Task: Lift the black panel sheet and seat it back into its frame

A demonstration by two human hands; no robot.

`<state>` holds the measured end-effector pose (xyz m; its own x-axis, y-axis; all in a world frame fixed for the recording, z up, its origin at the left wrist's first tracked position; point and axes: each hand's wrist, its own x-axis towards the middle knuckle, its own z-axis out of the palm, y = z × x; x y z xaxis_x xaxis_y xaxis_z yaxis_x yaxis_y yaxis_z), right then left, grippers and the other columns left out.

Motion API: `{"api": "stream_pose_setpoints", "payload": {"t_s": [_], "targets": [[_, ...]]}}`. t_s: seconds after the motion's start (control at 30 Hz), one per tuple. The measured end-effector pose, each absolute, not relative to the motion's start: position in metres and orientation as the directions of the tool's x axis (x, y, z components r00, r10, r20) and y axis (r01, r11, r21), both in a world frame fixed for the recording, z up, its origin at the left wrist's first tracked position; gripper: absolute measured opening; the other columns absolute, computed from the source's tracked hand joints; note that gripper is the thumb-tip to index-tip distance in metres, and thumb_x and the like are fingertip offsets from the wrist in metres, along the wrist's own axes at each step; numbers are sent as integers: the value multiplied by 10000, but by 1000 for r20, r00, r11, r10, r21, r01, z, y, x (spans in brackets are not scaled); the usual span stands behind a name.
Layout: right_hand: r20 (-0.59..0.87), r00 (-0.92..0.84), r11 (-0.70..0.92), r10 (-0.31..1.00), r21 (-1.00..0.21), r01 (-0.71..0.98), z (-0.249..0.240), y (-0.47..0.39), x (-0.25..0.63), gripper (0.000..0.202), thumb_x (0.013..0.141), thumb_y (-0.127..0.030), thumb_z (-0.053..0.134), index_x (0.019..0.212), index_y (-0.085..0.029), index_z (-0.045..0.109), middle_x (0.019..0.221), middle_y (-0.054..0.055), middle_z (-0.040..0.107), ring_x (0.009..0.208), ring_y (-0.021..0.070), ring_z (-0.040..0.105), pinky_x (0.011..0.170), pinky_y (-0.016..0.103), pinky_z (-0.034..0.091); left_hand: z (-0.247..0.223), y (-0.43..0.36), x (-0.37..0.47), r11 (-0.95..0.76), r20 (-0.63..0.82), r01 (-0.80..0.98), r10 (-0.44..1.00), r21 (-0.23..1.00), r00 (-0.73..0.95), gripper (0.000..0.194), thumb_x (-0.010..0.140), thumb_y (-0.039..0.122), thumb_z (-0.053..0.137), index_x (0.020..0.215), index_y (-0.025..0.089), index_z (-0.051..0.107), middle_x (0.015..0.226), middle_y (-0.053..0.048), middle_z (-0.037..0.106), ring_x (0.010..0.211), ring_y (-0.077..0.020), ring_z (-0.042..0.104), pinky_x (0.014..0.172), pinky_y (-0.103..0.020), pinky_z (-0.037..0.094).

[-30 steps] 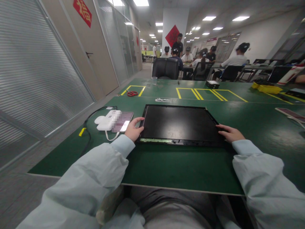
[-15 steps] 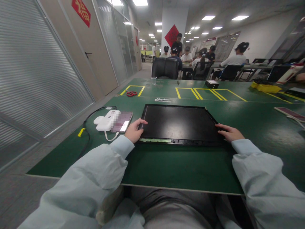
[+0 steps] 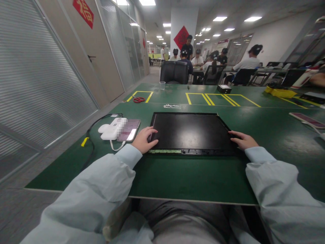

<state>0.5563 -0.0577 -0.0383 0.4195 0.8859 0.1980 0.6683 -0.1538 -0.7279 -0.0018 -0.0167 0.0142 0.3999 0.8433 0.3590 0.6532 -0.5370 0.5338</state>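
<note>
Bracketing the screen (image 3: 189, 131) at its two sides, both hands at its edges. Screen lies face up on the tabletop (image 3: 193, 179), in front of the person, a green strip (image 3: 166, 151) along part of its near edge.

Left hand (image 3: 144, 139): at the screen's left edge, thumb and fingers spread, tips over the dark face near the near corner. Right hand (image 3: 245, 140): fingertips at the right edge; whether it pinches the rim or only rests there, cannot tell. Undersides of both hidden.

Left of the screen: phone (image 3: 132, 130), white charger (image 3: 109, 135), black cable (image 3: 93, 149) with yellow tag (image 3: 84, 142). Just beyond the screen's far edge: small white pieces (image 3: 172, 106). Farther beyond, to the left: red scissors (image 3: 139, 100), clear cup (image 3: 162, 86); to the right: black box (image 3: 223, 89). Well right of the screen: another phone (image 3: 308, 120).

Step in hand, as judged: steadying or squaring the screen by its sides. Any shift from this hold calls for a firmer left grasp and even effort from both hands, to keep the wide panel level.
</note>
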Motion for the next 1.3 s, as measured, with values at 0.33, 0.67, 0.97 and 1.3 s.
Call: {"api": "stream_pose_setpoints", "payload": {"t_s": [0.33,0.67,0.97,1.3], "targets": [[208,140,29,968,-649,760,-11,-76,548,838,669,-591,831,1437,-285,696,1488,99,672,1411,445,584,1188,601,473,13,-18,0,-618,319,593,781,515,537,446,848,446,771,1222,203,766,1510,-199,645,1420,-390,600,1223,-603,443],[118,-27,91,993,-580,809,-16,-77,559,1112,593,-668,876,1593,-291,569,1730,137,402,1594,434,353,1296,570,314,12,-19,1,-601,309,613,795,513,522,439,841,448,783,1206,204,772,1466,-190,661,1396,-377,620,1222,-578,453],[129,23,58,991,-590,806,-14,-77,556,1035,559,-623,905,1515,-322,646,1697,122,455,1587,433,369,1295,567,320,12,-18,1,-599,314,600,796,530,518,407,828,445,791,1169,223,776,1442,-172,666,1361,-375,641,1209,-586,469],[162,75,43,984,-622,782,-13,-78,550,1005,497,-563,940,1441,-315,704,1652,128,512,1556,436,422,1286,576,340,14,-19,1,-596,323,578,797,558,510,384,808,437,807,1132,232,786,1394,-160,687,1336,-368,652,1204,-576,475]]}}
